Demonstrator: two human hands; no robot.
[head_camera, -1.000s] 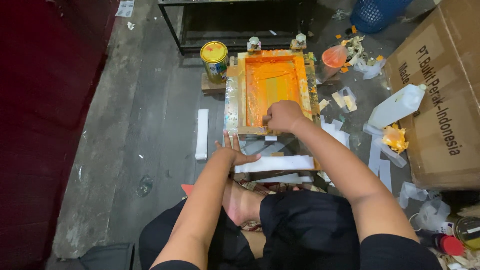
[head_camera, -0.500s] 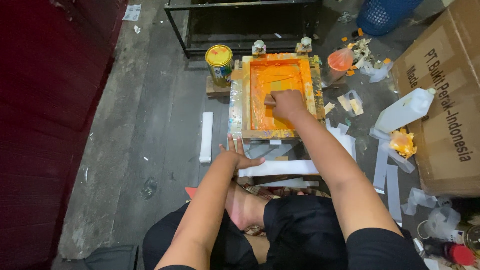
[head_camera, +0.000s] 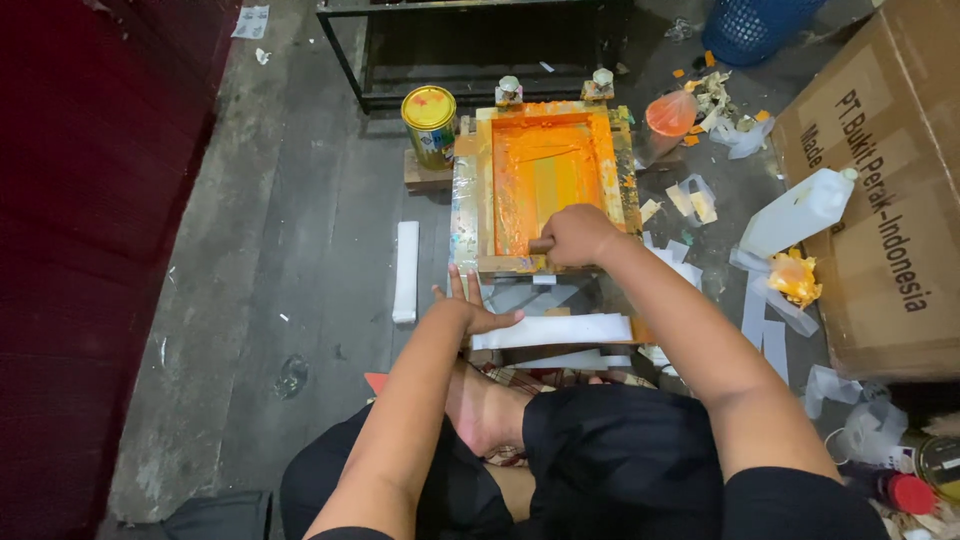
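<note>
Fingers of the right hand curl tight around a squeegee handle at the near edge of the orange-inked printing screen. Left hand lies flat, fingers spread, just beside the white strip below the screen's wooden frame.

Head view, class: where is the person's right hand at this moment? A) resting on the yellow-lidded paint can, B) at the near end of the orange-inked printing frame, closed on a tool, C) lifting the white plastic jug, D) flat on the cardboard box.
B: the right hand sits closed on a small tool at the near edge of the orange-inked frame, well away from the can, the jug and the box.
</note>
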